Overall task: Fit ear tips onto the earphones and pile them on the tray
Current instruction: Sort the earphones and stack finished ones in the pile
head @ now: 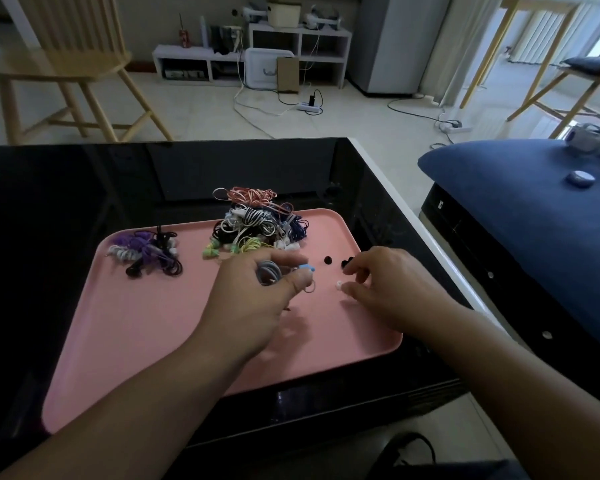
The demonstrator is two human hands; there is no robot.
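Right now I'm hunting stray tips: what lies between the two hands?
Head view: bare pink tray between left hand and right hand; one white ear tip at the right fingers.

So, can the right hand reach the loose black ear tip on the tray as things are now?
Probably yes. The black ear tip lies bare on the pink tray, just beyond the right hand, with nothing between them. That hand already pinches a white ear tip, though.

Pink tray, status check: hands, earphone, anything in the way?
Left hand holds coiled grey-cabled blue earphone. Right hand pinches small white ear tip. Loose black ear tips lie on pink plastic tray nearby; path clear.
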